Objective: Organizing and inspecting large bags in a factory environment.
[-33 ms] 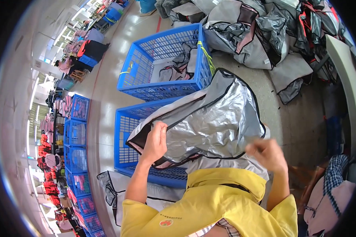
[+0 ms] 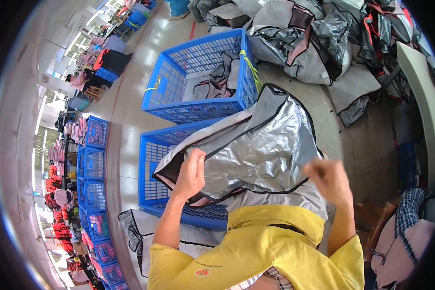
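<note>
A large silver-lined fabric cover (image 2: 256,150) with dark binding lies spread before me, its silver side up and pale grey fabric along its far left edge. My left hand (image 2: 191,174) is closed around a fold on its left part. My right hand (image 2: 328,179), a little blurred, has its fingers curled at the cover's right edge. Whatever is between those fingers is too small or smeared to make out. Beneath the cover stands a blue plastic crate (image 2: 150,164), partly hidden by it.
Another blue crate (image 2: 198,113) with fabric pieces inside stands just beyond. A heap of grey and silver covers (image 2: 299,43) fills the far right. Stacked blue crates (image 2: 92,162) line the left. A grey fabric piece (image 2: 145,232) lies by my left arm.
My right hand has moved slightly up and to the right along the cover's edge. The left hand keeps its grip in place.
</note>
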The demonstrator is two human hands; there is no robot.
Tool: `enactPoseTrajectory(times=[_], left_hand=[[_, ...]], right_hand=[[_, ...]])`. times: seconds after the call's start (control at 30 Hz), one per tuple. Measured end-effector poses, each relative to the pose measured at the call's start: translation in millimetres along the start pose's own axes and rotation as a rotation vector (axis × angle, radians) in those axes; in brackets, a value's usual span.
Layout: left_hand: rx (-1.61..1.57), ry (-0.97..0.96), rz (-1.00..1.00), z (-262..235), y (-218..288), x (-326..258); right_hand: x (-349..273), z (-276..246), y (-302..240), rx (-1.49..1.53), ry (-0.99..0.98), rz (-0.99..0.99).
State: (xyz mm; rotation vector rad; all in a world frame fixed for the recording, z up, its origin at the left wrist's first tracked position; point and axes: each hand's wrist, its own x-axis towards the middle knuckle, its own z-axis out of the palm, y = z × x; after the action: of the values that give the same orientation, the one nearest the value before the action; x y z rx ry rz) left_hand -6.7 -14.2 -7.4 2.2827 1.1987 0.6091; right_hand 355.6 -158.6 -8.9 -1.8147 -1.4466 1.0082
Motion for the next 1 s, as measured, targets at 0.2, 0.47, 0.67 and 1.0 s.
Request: enactPoseTrajectory(times=[0.2,0.47,0.67,1.0], left_hand=[[-0.056,-0.048,0.028,7.7,12.4,-3.2],[-0.041,-0.094,0.138,39.9,22.8,-45.5],[0.155,-0.188,0.254,72.2,33.9,-67.5],[0.211,-0.22,0.383,99.6,47.2,-65.7]], right_hand=[[97.2,-11.1,-17.8,-0.192,0.371,-0.42],[79.1,41.6,51.2,-0.029,0.439,-0.408],[28.8,82.3,103.1,0.445,0.602,0.0],[-38.5,31.1,82.7,-0.203,0.598,0.146]])
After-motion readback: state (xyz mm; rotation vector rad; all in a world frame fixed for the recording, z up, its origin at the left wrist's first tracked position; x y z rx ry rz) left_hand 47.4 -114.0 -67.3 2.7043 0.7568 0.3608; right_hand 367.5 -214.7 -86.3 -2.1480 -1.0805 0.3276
